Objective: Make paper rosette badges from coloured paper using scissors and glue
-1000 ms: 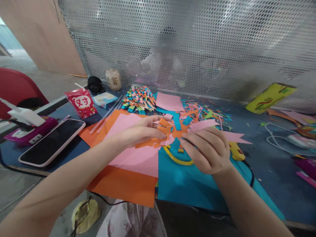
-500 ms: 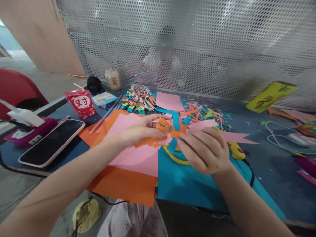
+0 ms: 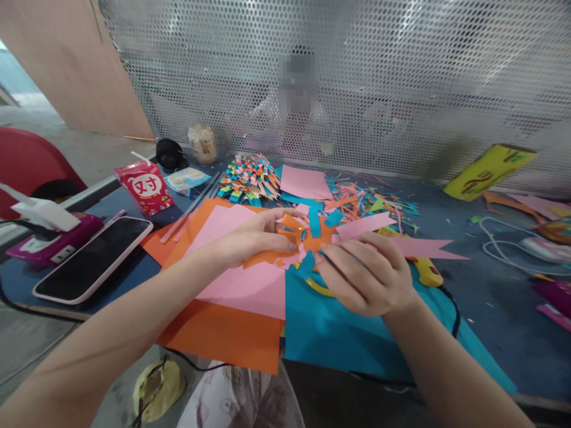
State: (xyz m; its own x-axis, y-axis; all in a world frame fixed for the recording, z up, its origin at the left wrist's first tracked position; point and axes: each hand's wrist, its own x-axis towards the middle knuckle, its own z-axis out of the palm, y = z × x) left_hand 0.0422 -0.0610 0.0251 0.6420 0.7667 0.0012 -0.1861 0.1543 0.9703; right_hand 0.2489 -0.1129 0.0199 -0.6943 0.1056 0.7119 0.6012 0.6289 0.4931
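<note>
Between my hands is an orange paper piece (image 3: 316, 241) with short blue, orange and pink strips fixed around it. My left hand (image 3: 259, 235) grips its left side, fingers above and thumb below. My right hand (image 3: 372, 273) is closed at its lower right, fingertips pinched on a blue paper strip (image 3: 307, 263). Pink paper ribbons (image 3: 428, 246) with a notched end stick out past my right hand. Under the piece, a yellow curved part (image 3: 319, 288) shows. A yellow tool with a black cord (image 3: 429, 273) lies partly hidden behind my right hand.
Pink (image 3: 250, 291), orange (image 3: 232, 333) and blue sheets (image 3: 339, 333) cover the table's front. Behind lie a pile of folded strips (image 3: 250, 178) and scattered scraps (image 3: 357, 196). A phone (image 3: 96, 258), power strip (image 3: 66, 244) and red drink carton (image 3: 145, 185) stand left; a yellow box (image 3: 491, 172) right.
My right hand and the paper piece have shifted slightly left. Less of the yellow curved part shows beneath. My left hand keeps its grip with hardly any movement.
</note>
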